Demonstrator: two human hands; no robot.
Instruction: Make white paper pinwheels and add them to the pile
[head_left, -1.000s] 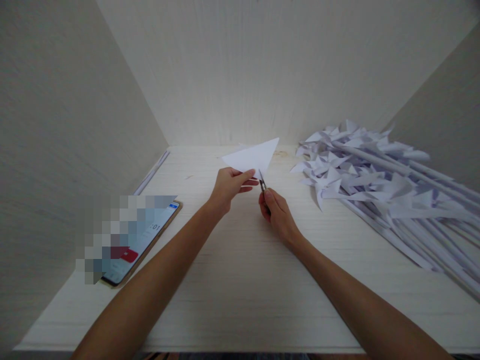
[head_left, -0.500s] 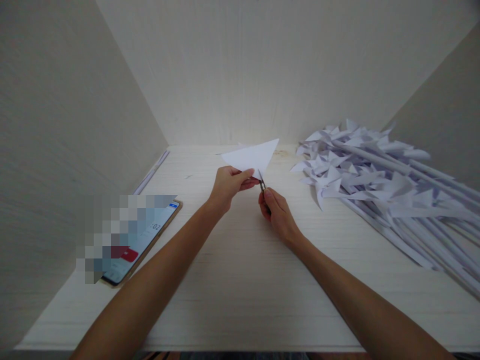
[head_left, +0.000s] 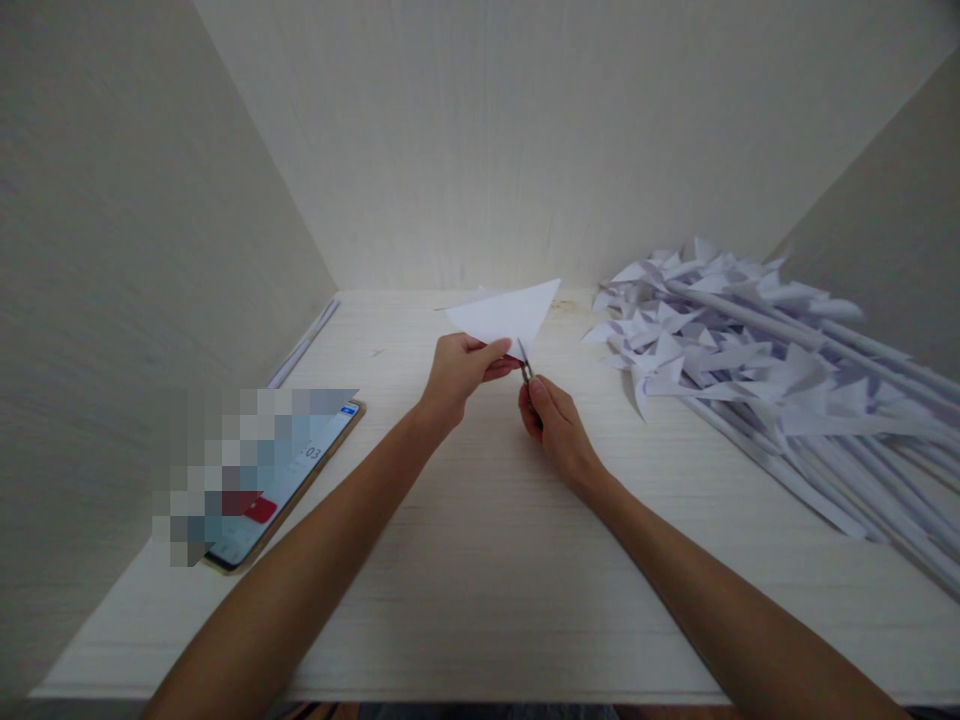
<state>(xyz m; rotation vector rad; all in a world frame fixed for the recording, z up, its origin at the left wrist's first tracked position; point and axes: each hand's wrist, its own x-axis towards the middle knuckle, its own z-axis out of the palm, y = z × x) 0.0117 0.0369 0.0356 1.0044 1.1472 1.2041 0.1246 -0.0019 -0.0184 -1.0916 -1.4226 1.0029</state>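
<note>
A folded white sheet of paper (head_left: 504, 312), triangular in outline, is held above the table by my left hand (head_left: 466, 372), its thumb on top and fingers beneath the lower edge. My right hand (head_left: 553, 425) is wrapped round a small pair of scissors (head_left: 527, 374). The scissor blades point up and away from me and meet the paper's lower right part, just beside my left fingertips. The handles are mostly hidden inside my right fist.
Many white paper pinwheels on rolled paper sticks (head_left: 750, 370) are heaped at the right. A phone (head_left: 300, 480), partly blurred out, lies at the left. Thin paper rolls (head_left: 304, 343) rest along the left wall. Walls enclose the pale table (head_left: 480, 600) on three sides.
Both hands, the paper and the scissors have shifted only very slightly to the right. The phone's displayed number has gone from 02 to 03.
</note>
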